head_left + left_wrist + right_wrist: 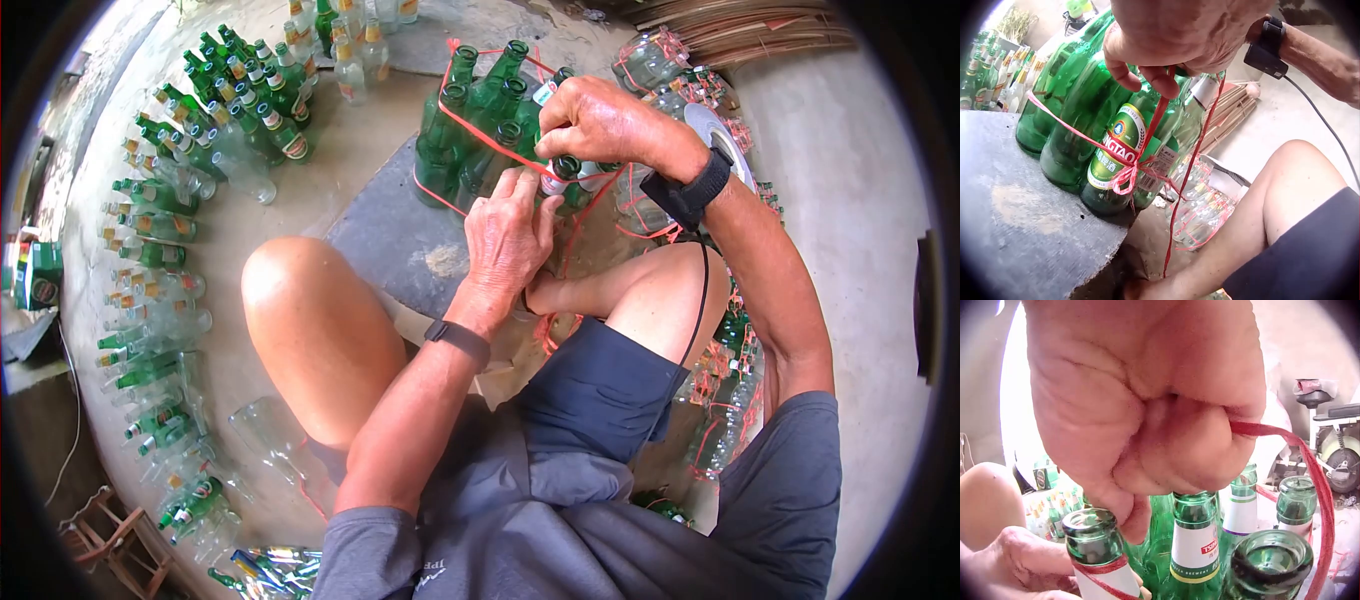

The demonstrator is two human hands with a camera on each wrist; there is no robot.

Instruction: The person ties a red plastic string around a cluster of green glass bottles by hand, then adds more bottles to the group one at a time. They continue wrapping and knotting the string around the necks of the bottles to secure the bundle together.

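Note:
A bundle of green beer bottles stands upright on a grey slab, with red plastic string running round it. My right hand is above the near right side, its curled fingers gripping the string, which trails out beside the fist in the right wrist view. Lower down, my left hand has its fingers and thumb about the neck of a near green bottle, where string crosses the white neck label. A knotted bow of string lies against a labelled bottle in the left wrist view.
Many loose green and clear bottles line the floor on the left. Tied clusters of clear bottles are at the right, behind my right arm. My bent legs flank the slab. A wooden frame sits at lower left.

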